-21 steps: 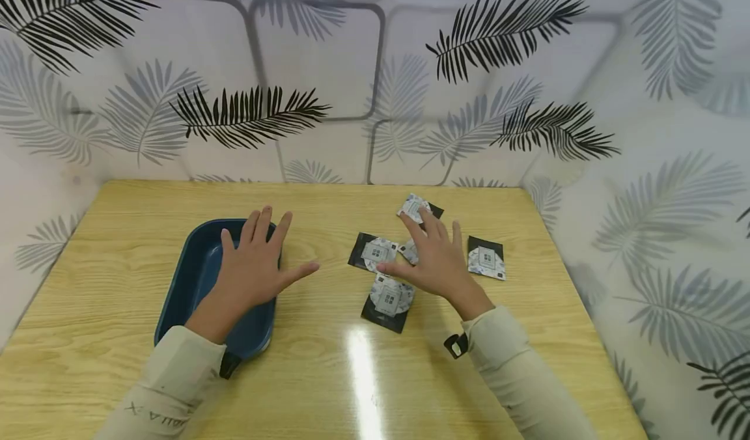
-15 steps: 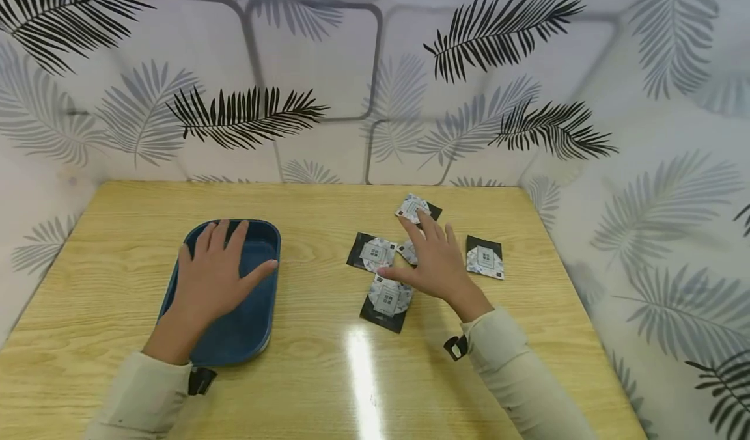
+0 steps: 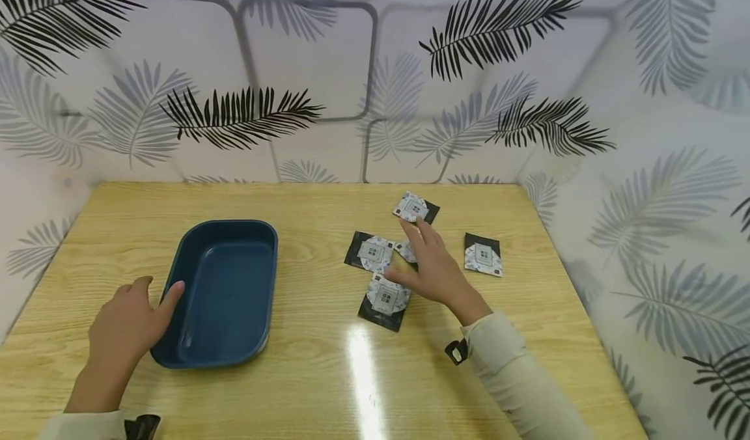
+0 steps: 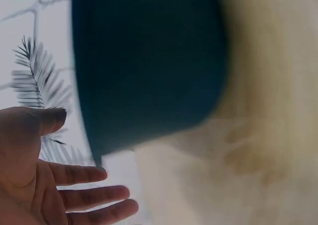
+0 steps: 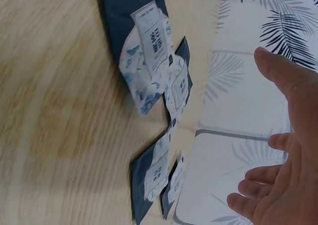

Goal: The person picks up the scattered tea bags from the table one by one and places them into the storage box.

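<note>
A dark blue rectangular tray [image 3: 228, 300] with raised walls rests on the wooden table. My left hand [image 3: 125, 326] is at its left side, fingers relaxed and thumb near the rim; whether they touch is unclear. In the left wrist view the tray's outer wall [image 4: 149, 71] looms beside that hand [image 4: 64, 180], which holds nothing. My right hand [image 3: 436, 274] hovers over several black-and-white printed sachets, its fingers loosely spread and holding nothing. One sachet [image 3: 385, 301] lies nearest me, another [image 3: 370, 251] behind it. A third [image 3: 405, 251] is partly hidden by the right hand.
Farther back lies one more sachet [image 3: 416, 207], and another [image 3: 483, 254] is off to the right of the hand. The wooden table [image 3: 310, 375] ends at a leaf-patterned wall covering [image 3: 328, 147] behind and on the right.
My left hand has moved from above the tray leftward and toward me, down to its left side, uncovering the tray's inside. The right hand has stayed nearly still.
</note>
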Tool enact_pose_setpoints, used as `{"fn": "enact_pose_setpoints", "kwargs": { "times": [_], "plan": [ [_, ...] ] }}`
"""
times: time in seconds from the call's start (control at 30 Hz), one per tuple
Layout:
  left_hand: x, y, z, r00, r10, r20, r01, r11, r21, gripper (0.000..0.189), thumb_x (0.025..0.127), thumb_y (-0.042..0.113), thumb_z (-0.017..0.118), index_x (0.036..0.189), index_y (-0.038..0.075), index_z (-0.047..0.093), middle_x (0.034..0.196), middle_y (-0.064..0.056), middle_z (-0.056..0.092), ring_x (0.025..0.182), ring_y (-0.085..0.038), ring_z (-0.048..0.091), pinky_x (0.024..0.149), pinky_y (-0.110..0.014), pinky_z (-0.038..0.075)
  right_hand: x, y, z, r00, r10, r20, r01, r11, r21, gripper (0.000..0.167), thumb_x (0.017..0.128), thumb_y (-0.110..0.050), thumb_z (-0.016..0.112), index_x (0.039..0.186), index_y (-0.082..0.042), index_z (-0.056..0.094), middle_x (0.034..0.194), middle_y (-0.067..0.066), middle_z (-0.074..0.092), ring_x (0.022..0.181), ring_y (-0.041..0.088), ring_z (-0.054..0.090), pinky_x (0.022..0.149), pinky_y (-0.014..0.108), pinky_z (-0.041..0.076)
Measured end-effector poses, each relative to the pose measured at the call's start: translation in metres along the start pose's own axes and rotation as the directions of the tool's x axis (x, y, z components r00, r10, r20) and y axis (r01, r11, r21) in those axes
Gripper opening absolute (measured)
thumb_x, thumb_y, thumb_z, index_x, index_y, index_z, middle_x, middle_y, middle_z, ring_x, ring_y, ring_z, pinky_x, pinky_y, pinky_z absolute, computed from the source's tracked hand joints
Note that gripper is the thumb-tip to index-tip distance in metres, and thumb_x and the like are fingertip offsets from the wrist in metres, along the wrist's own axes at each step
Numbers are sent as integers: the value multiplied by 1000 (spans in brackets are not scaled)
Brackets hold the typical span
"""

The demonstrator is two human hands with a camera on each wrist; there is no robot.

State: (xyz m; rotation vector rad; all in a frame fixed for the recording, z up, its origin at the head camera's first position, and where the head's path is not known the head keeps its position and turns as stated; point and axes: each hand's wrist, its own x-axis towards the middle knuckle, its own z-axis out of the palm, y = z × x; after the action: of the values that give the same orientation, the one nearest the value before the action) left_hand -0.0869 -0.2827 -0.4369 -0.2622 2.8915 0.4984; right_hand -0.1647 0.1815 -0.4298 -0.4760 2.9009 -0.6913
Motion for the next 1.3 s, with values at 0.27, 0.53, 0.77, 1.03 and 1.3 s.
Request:
{"fn": "enact_pose_setpoints", "kwargs": {
  "times": [0.27, 0.53, 0.77, 1.03, 1.3],
  "plan": [
    [-3, -20, 7, 995, 28, 92, -24, 999, -40, 76, 107, 53, 19, 137, -10, 48, 124, -35, 62, 98, -52, 65, 61, -48, 52, 0, 10, 0, 1000, -13, 8, 13, 999, -35, 102, 87, -54, 72, 162, -22, 11, 168, 21, 6, 152, 48, 16, 104, 69, 40],
    [-8, -19, 10, 999, 41, 19, -40, 996, -74, 61, 109, 43, 29, 130, -8, 54, 112, -33, 66, 78, -38, 68, 54, -41, 50, -5, 15, 4, 999, -11, 31, 13, 996, -85, 88, 88, -55, 69, 156, -10, 34, 162, 25, 26, 148, 47, 28, 107, 66, 39],
    [-7, -18, 12, 998, 62, -19, -64, 995, -81, 49, 109, 33, 36, 125, -9, 57, 109, -32, 68, 74, -34, 68, 53, -40, 49, -2, 19, 15, 997, -74, -16, 71, 990, -126, 49, 91, -38, 72, 124, -2, 67, 141, 22, 56, 133, 42, 51, 108, 54, 43],
    [-6, -18, 14, 996, 77, -50, -81, 993, -89, 44, 108, 29, 38, 119, -8, 60, 103, -29, 69, 73, -33, 68, 54, -40, 49, -1, 16, 19, 994, -22, 103, 34, 993, -117, 53, 88, -41, 75, 124, -4, 68, 121, 13, 70, 112, 31, 65, 95, 48, 53],
    [-5, -15, 16, 993, 91, -78, -98, 991, -88, 42, 108, 28, 40, 115, -7, 62, 92, -21, 70, 67, -24, 64, 51, -35, 43, -2, 14, 31, 991, -2, 136, 32, 975, -220, 52, 84, -49, 76, 120, -11, 70, 110, 6, 72, 99, 22, 68, 77, 41, 57]
  ]
}}
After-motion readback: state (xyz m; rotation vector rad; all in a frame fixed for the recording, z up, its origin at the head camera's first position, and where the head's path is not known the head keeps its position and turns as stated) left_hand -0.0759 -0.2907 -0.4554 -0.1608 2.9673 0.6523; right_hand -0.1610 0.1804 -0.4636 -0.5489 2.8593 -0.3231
